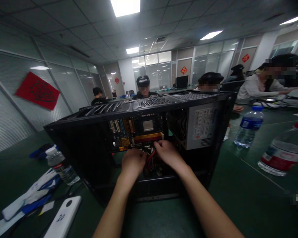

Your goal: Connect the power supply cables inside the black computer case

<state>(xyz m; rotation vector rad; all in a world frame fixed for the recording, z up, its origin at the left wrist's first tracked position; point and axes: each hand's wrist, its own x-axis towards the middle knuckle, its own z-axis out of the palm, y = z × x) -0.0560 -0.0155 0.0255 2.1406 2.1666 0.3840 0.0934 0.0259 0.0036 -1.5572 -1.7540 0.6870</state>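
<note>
An open black computer case (154, 195) lies across the green table in front of me, its inside facing me. Within it sit a motherboard (124, 127) and a grey power supply (201, 125). Both my hands reach in at the motherboard's lower edge. My left hand (134, 162) has its fingers curled together there; whatever they hold is hidden. Just to the right, my right hand (167, 152) is closed with its fingertips on a bundle of coloured wires (151, 158), which hangs between the two hands. The wire ends are too small and dark to make out.
Left of the case are a water bottle (62, 165), blue-and-white gloves (37, 195) and a white slab marked 20 (63, 218). Two bottles, one blue-capped (249, 127) and one red-capped (284, 148), stand to the right. Several people sit beyond.
</note>
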